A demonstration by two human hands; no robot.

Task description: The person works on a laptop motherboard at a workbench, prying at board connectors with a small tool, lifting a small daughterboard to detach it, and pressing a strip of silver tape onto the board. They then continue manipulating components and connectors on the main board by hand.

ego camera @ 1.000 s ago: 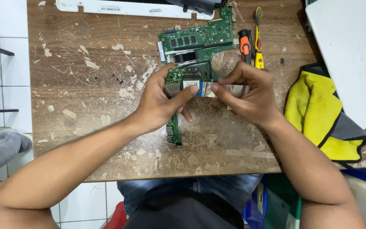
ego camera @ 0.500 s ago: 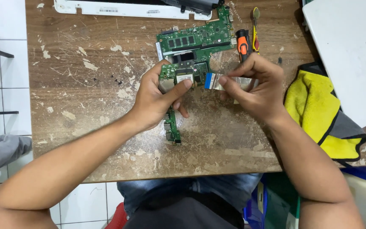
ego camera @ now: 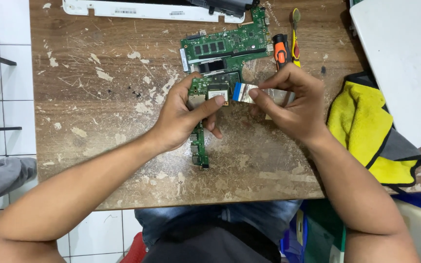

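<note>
Worn wooden worktop (ego camera: 123, 160), varnish flaked in pale patches, standing on white floor tiles (ego camera: 6, 63); a white laptop lid (ego camera: 400, 63) lies at its right edge, a white laptop base panel (ego camera: 142, 9) along the far edge, and a yellow-and-grey cloth (ego camera: 366, 126) hangs over the right edge. The green laptop motherboard (ego camera: 225, 48) lies near the far edge, right of centre, its narrow arm running toward the near edge. The left hand (ego camera: 181, 117) pins the board, thumb stretched flat over a chip, other fingers curled beneath. The right hand (ego camera: 293, 104) pinches the flat ribbon cable (ego camera: 243, 92) between thumb and fingertips, its blue end just beside the board. Likely faults: a skewed pull could crease the cable or strain its connector (not visible here); the rough top may scratch the underside. An orange-handled screwdriver (ego camera: 281, 48) lies just beyond.
</note>
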